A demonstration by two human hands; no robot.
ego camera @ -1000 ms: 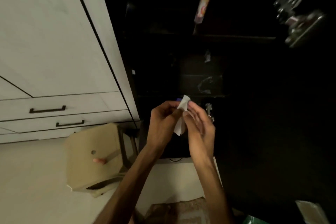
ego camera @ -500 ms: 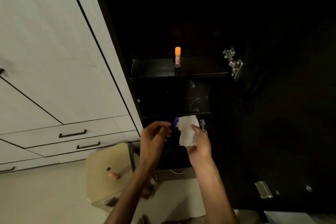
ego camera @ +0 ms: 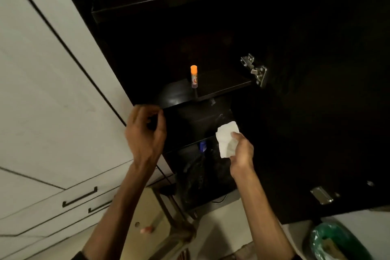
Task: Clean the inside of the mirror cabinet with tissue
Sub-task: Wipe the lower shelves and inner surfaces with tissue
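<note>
White cupboard front (ego camera: 52, 91) fills left of frame, w/ drawer handles (ego camera: 80, 196) at lower left. Dark mirror cabinet (ego camera: 190, 27) open at centre; interior poorly lit, back wall not readable. Door (ego camera: 327, 112) swung out at right, hinge (ego camera: 254, 69) at its inner edge, metal catch (ego camera: 321, 195) lower right. Upper shelf (ego camera: 183, 2) near top of frame, w/ a bottle at top edge, contents unclear. Middle shelf (ego camera: 221, 84) at centre carries orange-capped stick (ego camera: 194, 76), upright, near front edge. Lower compartments hold dark clutter and a small blue item (ego camera: 203, 146); not identifiable.

Left hand (ego camera: 145, 133) at centre left, fingers curled at middle shelf's left front corner; grip on edge vs. empty: cannot tell. Right hand (ego camera: 241, 150) at centre, pinching white tissue (ego camera: 226, 139), which hangs in front of lower shelf, not yet on any surface. Hands well apart.

Risks, judged: wiping middle shelf w/o clearing stick likely to tip it off front edge. Thin tissue may snag or tear on hinge. Low light may leave patches missed.

Room: middle shelf largely bare right of stick, approx. clear path in from front. Lower compartments crowded, little sweep room. Door edge and hinge bound right side.
</note>
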